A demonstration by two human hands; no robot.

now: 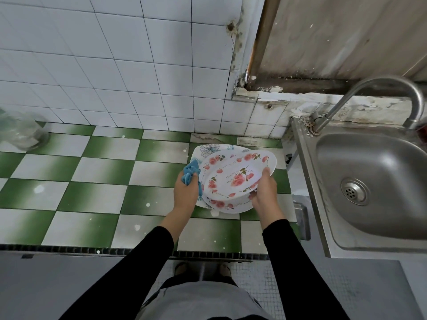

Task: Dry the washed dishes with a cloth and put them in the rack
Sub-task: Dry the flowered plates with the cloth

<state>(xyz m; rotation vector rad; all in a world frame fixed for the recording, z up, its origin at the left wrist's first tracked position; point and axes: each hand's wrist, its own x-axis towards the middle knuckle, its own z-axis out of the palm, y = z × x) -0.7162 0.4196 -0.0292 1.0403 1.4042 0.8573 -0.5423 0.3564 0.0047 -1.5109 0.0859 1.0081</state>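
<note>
Plainly, the left grip was clenched round a crumpled light-blue cloth, which touched the left edge of the dishes. The right grip grasped a white oval plate printed with pink roses, thumb over its right rim and fingers beneath, so that the plate sat tilted, its right side raised. Under it lay a second white rose-printed plate, and below that a white plate with a grey-blue outlined flower, whose far-left corner showed past the others. This stack rested on the green-and-white checked tile tabletop, towards its right end, near the back wall of white square tiles and just beside the left rim of a stainless steel sink. A curved metal tap arched over the basin from the sink's far corner. Leftwards the checked tiles ran broad from the stack to a clear round container at the far-left edge. A dark ribbed strip trimmed the tabletop's near edge, well apart from the stack
</note>
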